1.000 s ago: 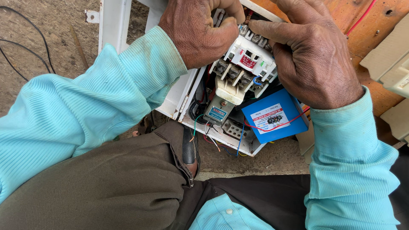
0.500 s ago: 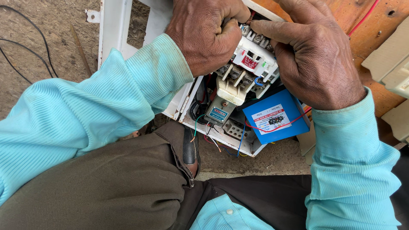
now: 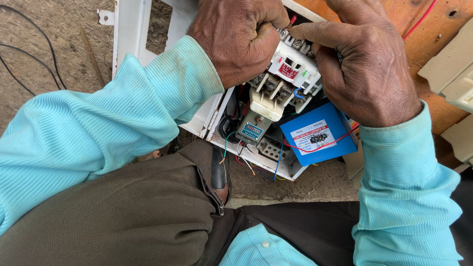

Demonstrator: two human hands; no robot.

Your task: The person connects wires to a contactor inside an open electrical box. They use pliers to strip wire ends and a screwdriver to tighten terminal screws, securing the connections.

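Bare earth ground [image 3: 44,54] at upper left, crossed by thin black cables [image 3: 29,54]. An orange board [image 3: 428,54] at upper right, with pale cream casings [image 3: 451,74] along its right edge, possibly plastic covers. Brown trousers [image 3: 123,216] fill the lower foreground; a dark shoe [image 3: 220,172] rests just below the enclosure.

Soft, even daylight falls from above, bright without glare. Shallow shadows pool inside the white switch box [image 3: 207,118] beneath both hands. The frame is sharp throughout, with slight wide-angle stretching of the turquoise sleeves [image 3: 98,143] at the edges.
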